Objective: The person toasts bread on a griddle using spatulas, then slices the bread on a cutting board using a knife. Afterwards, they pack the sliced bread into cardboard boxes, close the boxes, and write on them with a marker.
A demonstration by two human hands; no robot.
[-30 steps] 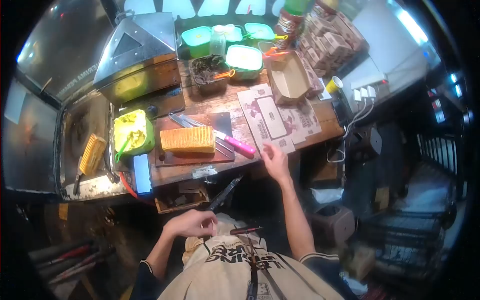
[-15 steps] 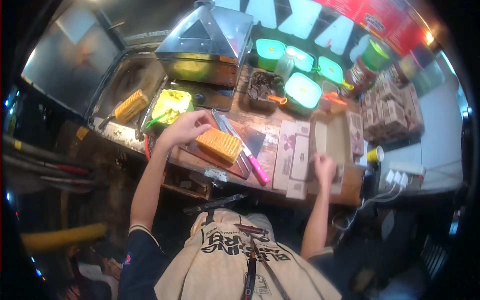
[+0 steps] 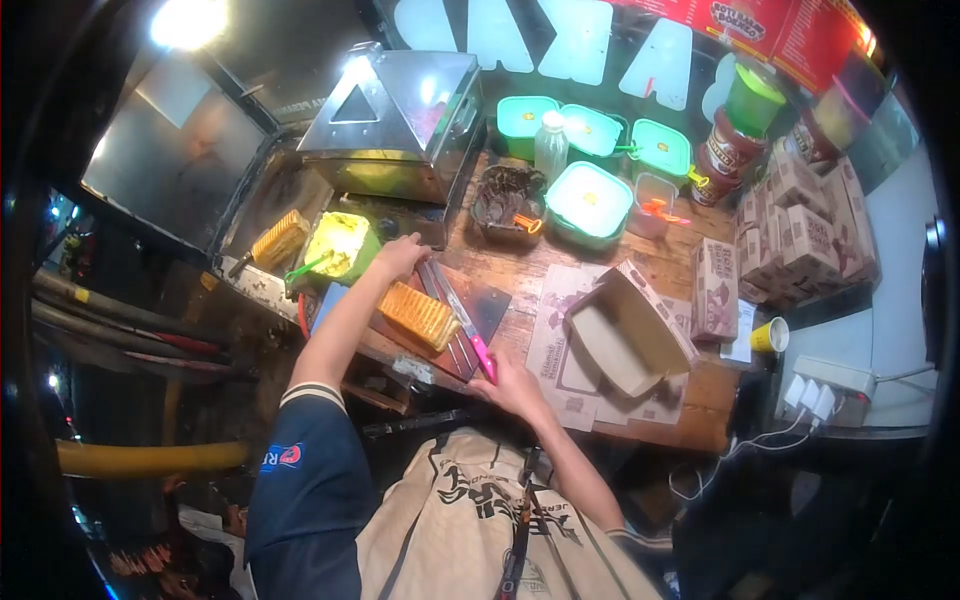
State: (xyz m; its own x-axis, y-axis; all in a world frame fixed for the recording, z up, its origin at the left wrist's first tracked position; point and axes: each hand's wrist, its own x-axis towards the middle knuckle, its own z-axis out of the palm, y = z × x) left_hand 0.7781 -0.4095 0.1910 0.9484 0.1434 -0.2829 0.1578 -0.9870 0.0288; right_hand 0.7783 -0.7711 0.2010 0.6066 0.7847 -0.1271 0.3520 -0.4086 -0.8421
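A toasted bread loaf (image 3: 418, 316) with ridged grill lines lies on a dark cutting board (image 3: 490, 300). Just beyond its far end is my left hand (image 3: 402, 257), fingers apart, close to the upper end of a long metal utensil (image 3: 432, 282); whether it touches that is unclear. My right hand (image 3: 514, 386) is closed around the lower end of the pink handle of a knife (image 3: 482, 352), whose blade lies along the board beside the bread. An open cardboard box (image 3: 632, 335) stands to the right on flat printed cardboard (image 3: 560, 385).
A tub of yellow spread (image 3: 342, 245) sits left of the board, near another toasted loaf (image 3: 280, 238) on the griddle. Behind are a metal hooded grill (image 3: 395, 130), a dark chocolate tub (image 3: 507, 200) and green-lidded containers (image 3: 590, 200). Folded boxes (image 3: 800, 235) are stacked at right.
My right hand has left the cardboard box and moved left to the knife handle. My left hand has shifted slightly past the bread's far end. The box now sits tilted and turned.
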